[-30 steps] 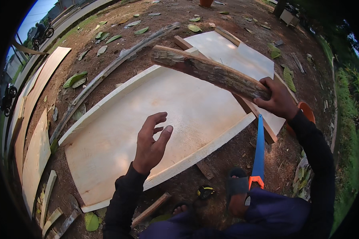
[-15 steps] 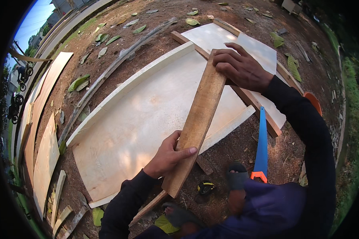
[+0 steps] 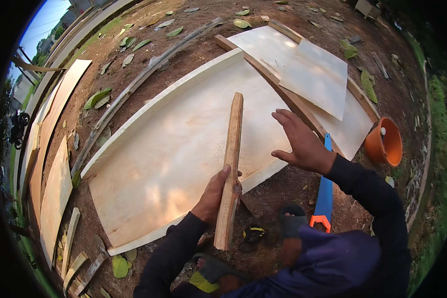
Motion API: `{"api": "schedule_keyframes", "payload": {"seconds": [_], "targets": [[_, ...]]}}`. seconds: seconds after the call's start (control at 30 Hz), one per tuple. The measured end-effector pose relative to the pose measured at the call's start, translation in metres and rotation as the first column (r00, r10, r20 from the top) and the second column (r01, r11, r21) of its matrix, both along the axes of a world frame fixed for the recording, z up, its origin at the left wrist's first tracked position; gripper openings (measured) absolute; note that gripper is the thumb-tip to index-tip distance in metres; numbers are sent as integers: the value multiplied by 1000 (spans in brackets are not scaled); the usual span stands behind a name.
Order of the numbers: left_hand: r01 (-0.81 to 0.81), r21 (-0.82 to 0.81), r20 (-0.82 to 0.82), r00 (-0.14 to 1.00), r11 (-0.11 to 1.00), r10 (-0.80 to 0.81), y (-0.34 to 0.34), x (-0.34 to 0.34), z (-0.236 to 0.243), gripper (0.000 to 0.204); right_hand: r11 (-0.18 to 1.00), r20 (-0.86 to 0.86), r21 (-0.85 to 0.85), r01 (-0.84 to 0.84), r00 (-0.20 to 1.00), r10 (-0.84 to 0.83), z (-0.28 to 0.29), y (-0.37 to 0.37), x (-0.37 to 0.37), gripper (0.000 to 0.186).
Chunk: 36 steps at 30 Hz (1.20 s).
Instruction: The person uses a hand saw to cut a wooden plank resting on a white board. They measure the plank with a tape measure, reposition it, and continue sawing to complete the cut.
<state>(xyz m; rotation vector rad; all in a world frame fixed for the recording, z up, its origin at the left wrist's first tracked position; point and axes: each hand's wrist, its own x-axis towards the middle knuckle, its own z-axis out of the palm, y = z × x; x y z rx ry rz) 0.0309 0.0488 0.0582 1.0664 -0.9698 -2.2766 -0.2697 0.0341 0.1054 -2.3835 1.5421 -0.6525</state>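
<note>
- Left hand [image 3: 213, 193]: fingers wrapped around the lower half of a rough-sawn wooden plank [image 3: 231, 144], thumb along it; grip closed.
- Right hand [image 3: 305, 144]: fingers spread, palm empty, apart from the plank.
- Plank: centre of the frame, narrow edge uppermost, above the plywood panel [image 3: 184, 134] with its pale edge rails.
- Hazard, in my judgement: the single hold sits below the plank's middle, so the top could swing or slip, marking the panel or striking a sandalled foot [image 3: 293, 226].
- Hazard: the blue handsaw [image 3: 325, 191], lower right of centre, lies beside that foot with its blade uncovered; a misplaced step could cause a cut.
- Hazard: bare fingers on coarse wood might pick up splinters.
- Markings: no brand, label or writing legible; the yellow-and-black tape measure [image 3: 254, 233], lower centre, is too small to read.
</note>
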Motion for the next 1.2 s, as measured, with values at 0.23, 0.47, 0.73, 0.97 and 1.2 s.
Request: {"api": "schedule_keyframes", "payload": {"seconds": [0.23, 0.47, 0.73, 0.97, 1.2], "targets": [[389, -117, 71, 921, 914, -383, -11, 9, 27, 96, 859, -459, -99, -502, 789, 408, -7, -6, -25, 64], [195, -514, 485, 869, 836, 96, -44, 21, -44, 71, 997, -60, 74, -13, 998, 17, -15, -6, -50, 53], [649, -693, 721, 620, 315, 308, 20, -40, -80, 76, 934, -33, 46, 355, 935, -354, -55, -92, -72, 47], [694, -678, 722, 568, 243, 394, 23, -47, -83, 71, 913, -70, 122, 390, 920, -385, -72, -122, -84, 51], [703, -672, 724, 555, 235, 410, 25, -45, -84, 72, 909, -101, 98, 405, 913, -396, -68, -130, -64, 48]]}}
